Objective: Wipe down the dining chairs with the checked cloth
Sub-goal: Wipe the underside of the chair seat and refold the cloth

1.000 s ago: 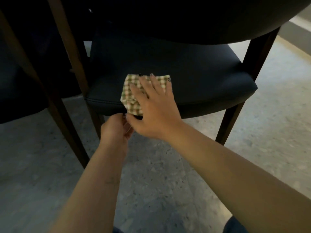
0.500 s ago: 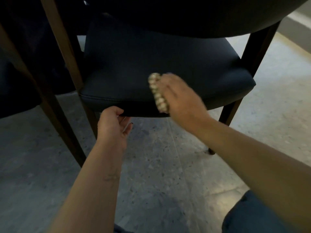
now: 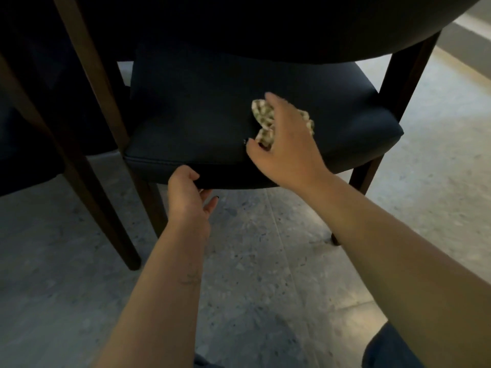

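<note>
The floor (image 3: 265, 274), grey and speckled, is spreading out beneath both forearms and beyond the hands on every side. A dark round desk (image 3: 292, 22) is hanging over the scene above the hands, its wooden legs (image 3: 87, 123) slanting down to the left of the left hand. The chair (image 3: 199, 115), dark and padded with brown wooden legs, is sitting under the desk straight ahead of the hands; its seat is lying under the right hand and just above the left. A second dark chair (image 3: 26, 144) is showing in part far to the left of the left hand.

The right hand (image 3: 287, 144) is reaching over the right half of the seat, its fingers curling around the bunched cloth (image 3: 263, 118) and pressing it against the padding. The cloth, checked in cream and green, is poking out past the fingers on the far side of the hand and beside the thumb.

The left hand (image 3: 186, 197) is sitting at the seat's front edge, nearer the person than the right hand, fingers hooking loosely under the edge; whether it is actually gripping the edge cannot be told.
</note>
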A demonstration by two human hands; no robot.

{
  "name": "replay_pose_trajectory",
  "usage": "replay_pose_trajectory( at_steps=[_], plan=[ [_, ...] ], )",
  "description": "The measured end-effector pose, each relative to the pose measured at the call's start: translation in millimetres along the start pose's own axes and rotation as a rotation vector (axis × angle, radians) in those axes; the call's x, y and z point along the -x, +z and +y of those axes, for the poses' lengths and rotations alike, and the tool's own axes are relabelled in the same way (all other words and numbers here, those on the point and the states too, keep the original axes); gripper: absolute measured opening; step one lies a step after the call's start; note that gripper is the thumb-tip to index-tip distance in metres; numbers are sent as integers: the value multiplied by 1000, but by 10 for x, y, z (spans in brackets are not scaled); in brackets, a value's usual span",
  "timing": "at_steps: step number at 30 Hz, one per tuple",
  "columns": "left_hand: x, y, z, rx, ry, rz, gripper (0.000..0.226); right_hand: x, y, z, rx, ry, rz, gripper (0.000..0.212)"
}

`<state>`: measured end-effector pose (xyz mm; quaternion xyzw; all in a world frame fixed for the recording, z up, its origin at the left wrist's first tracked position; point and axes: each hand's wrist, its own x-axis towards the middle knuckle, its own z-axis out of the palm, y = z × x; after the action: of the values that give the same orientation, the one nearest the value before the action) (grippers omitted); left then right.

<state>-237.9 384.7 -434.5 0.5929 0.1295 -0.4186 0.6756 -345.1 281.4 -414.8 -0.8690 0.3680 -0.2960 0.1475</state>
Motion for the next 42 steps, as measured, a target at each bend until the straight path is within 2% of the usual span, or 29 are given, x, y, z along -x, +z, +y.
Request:
replay_pose_trajectory(
  at_steps=[2, 4, 6, 7, 9, 11, 13, 15, 18, 20, 21, 25, 27, 32, 36, 38, 40, 42],
  plan=[
    [14, 37, -10, -202, 129, 208, 66, 55, -143, 98, -19, 13, 30, 68],
    [104, 30, -30, -433, 494, 352, 85, 150, -308, 170, 8, 82, 102, 52],
    [186, -6, -63, -569, 929, 321, 83, 240, -460, 218, -71, 160, 138, 25],
    [197, -28, -78, -615, 1100, 271, 76, 285, -534, 232, -167, 190, 126, 20],
    [168, -43, -88, -723, 1323, 119, 59, 355, -634, 230, -266, 185, 27, 24],
    [113, -25, -133, -835, 1397, -69, 45, 376, -617, 240, -138, 97, -148, 22],
    [75, 6, -216, -951, 1409, -172, 37, 372, -515, 294, 44, 37, -190, 37],
    [48, 25, -279, -1038, 1434, -158, 31, 399, -396, 330, 145, -35, -107, 46],
    [57, -6, -297, -952, 1504, -203, 24, 608, -223, 390, 126, -162, 49, 30],
    [36, -95, -356, -939, 1458, -351, 19, 752, -158, 413, 102, -240, 68, 15],
    [-6, -155, -428, -1012, 1365, -413, 18, 784, -142, 427, 79, -257, 69, 11],
    [-515, -397, -982, -1524, 605, -473, 23, 801, -144, 434, 25, -233, 81, 9],
    [-791, -470, -1327, -1663, 381, -472, 25, 846, -114, 431, 68, -270, 48, 8],
    [-1200, -578, -2065, -1792, 110, -310, 50, 904, -44, 351, -37, -265, -170, 9],
    [-1445, -685, -2432, -1752, -65, -122, 60, 953, -48, 390, -19, -109, -496, 19],
    [-1483, -755, -2543, -1777, -93, -68, 67, 978, -44, 448, -23, -25, -596, 22],
    [-1429, -848, -2614, -1826, -102, -2, 64, 1007, -37, 487, -17, 20, -658, 20],
    [-1380, -922, -2640, -1883, -49, -5, 48, 1031, -15, 516, -14, 57, -722, 21]
  ],
)
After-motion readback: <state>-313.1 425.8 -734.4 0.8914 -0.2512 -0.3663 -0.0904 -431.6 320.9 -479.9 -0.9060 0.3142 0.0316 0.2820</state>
